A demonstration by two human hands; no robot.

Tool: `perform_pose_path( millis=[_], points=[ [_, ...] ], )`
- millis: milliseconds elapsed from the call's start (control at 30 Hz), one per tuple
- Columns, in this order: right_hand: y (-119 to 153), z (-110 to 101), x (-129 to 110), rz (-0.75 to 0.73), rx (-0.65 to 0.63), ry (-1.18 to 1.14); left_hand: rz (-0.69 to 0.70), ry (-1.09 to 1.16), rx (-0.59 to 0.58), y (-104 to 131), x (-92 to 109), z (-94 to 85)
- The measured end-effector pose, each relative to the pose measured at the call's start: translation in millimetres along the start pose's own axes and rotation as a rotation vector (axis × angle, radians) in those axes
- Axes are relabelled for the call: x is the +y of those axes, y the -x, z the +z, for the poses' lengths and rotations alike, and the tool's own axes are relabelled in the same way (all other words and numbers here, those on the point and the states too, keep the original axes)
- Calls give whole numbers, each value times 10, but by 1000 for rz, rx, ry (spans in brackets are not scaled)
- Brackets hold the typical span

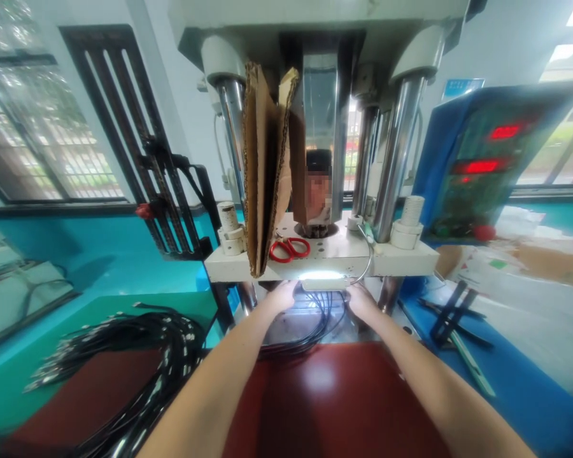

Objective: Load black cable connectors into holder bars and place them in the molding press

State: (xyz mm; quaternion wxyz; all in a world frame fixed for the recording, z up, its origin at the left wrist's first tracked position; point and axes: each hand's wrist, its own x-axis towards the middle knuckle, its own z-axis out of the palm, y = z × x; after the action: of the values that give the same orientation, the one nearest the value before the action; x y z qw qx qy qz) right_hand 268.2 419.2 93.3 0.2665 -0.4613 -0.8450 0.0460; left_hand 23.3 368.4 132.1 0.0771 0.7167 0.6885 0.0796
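Observation:
Both my arms reach forward into the gap under the white press plate [405,259]. My left hand [283,296] is at the left end of a lit lamp bar [322,284], and my right hand [360,300] at its right end. The fingers of both hands are mostly hidden at the dark gap, so I cannot tell what they touch or grip. Between the hands, thin black cables [322,321] hang in the bright working space and run down to the left. A dark red board [329,401] lies in front of the press, below my forearms.
Red-handled scissors [290,249] and folded cardboard [260,172] rest on the plate. Left, a bundle of black cables [172,337] lies on a green surface. Right, dark tools [453,318] and a pale-handled cutter [472,362] lie on a blue surface near a control box [487,159].

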Motion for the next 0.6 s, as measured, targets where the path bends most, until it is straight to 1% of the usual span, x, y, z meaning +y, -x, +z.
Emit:
perform_pose_path(
  millis=[67,133,167,233,333,367,433,500,567,600],
  points=[
    [149,-22,-13,-26,-4,-7,18,3,12,84,19,-29],
    [270,-33,-16,-40,-22,-10,75,2,13,228,61,-66],
    [310,-35,-18,-43,-30,-9,123,2,15,330,91,-90],
    [345,-33,-26,-45,-49,-6,264,8,30,606,158,-152],
    [305,-26,-62,-40,-80,9,511,33,99,1196,236,-272],
    [280,-25,-79,-39,-89,14,560,29,143,1423,244,-311],
    [236,-29,-119,-38,-102,24,585,-11,238,1883,218,-365],
    [212,-38,-158,-32,-108,33,593,-58,304,2312,133,-360],
    [207,-45,-189,-16,-111,38,583,-46,417,2693,4,-274],
    [209,-47,-199,-4,-111,39,544,4,472,2868,-65,-202]
  ],
)
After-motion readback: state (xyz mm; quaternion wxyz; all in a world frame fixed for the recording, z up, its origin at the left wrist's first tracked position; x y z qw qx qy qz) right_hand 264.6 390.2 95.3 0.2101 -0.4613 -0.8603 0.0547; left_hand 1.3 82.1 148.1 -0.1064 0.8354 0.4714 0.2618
